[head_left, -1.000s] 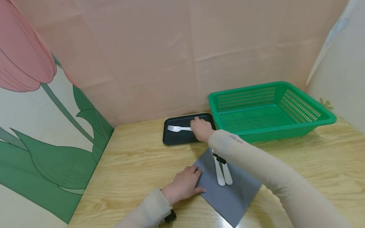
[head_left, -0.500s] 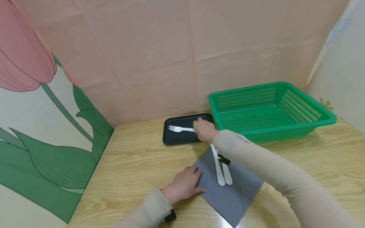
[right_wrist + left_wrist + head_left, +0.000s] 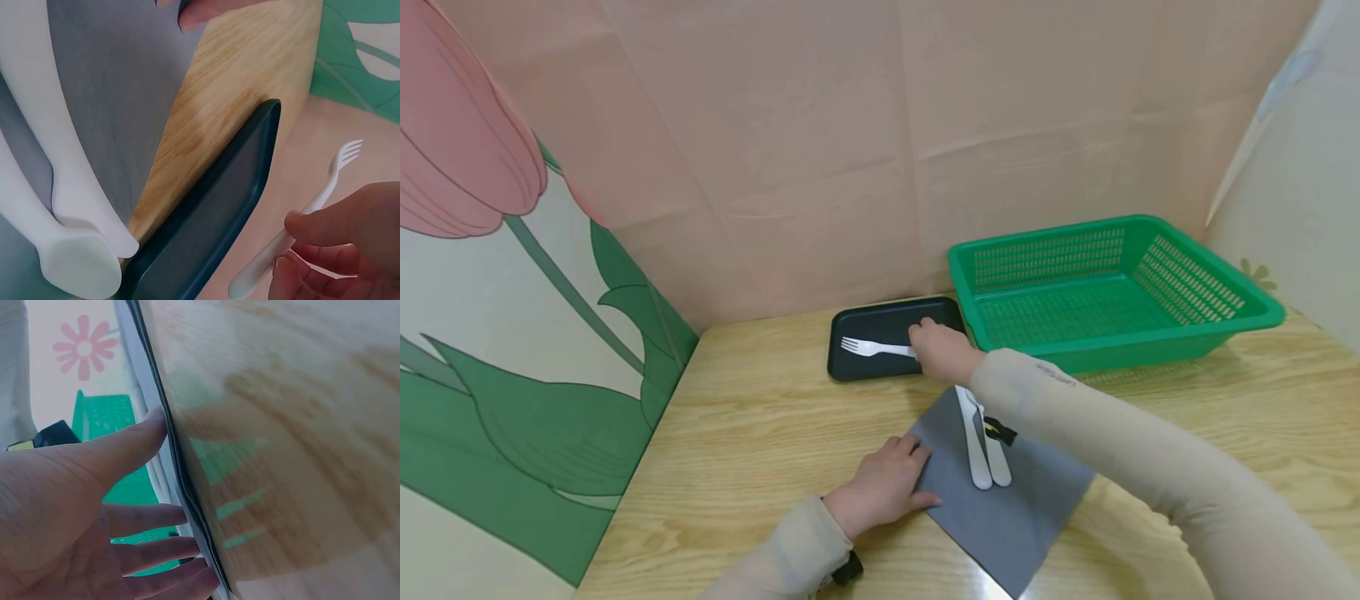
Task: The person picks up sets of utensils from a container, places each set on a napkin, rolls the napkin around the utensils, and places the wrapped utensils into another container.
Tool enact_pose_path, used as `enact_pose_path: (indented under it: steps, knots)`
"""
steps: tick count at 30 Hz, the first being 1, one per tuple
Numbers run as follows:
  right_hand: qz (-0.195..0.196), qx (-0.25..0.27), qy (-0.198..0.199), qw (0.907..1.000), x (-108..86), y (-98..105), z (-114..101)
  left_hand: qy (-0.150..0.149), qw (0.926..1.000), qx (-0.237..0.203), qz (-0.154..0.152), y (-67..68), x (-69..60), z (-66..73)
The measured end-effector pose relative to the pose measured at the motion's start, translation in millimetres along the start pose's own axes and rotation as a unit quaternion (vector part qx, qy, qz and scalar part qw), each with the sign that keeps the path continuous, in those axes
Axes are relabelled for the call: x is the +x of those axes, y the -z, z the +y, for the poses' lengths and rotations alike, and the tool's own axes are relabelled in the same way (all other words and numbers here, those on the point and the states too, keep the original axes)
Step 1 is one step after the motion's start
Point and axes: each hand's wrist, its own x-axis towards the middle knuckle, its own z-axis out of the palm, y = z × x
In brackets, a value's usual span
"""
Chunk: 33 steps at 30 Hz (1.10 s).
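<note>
"Where's the white fork [image 3: 867, 347]?"

"Over the black tray [image 3: 883, 317], at the far side of the surface [image 3: 760, 433]. The right hand [image 3: 946, 352] pinches it by the handle, thumb against fingers; the right wrist view makes it look lifted clear, though I can't tell how high."

"Which way does it run?"

"Crosswise, tines to the left, handle to the right into the grip. The knife [image 3: 976, 454] and spoon [image 3: 998, 462] on the grey cloth [image 3: 1030, 508] run near to far instead, handles near. I'd say that difference matters most: matching their line would take a turn of the fork as well as a shift."

"And from the cloth, where is it?"

"Far and to the left, just beyond the cloth's far corner. Bringing the two together would mean a path near and rightward."

"What about the left hand [image 3: 886, 487]?"

"It rests at the cloth's left edge, fingers extended and thumb apart from them, touching the cloth rather than gripping it. It's well nearer than the fork, so of the two hands the right is the one placed to handle it."
</note>
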Motion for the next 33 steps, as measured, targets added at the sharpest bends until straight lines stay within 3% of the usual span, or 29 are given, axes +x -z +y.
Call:
enact_pose_path:
  steps: [33]
  knots:
    - [0.015,0.016,0.053,0.9983,-38.1,0.3,14.2,0.013,0.9999,0.010,-0.003,2.9,-1.8,2.9]
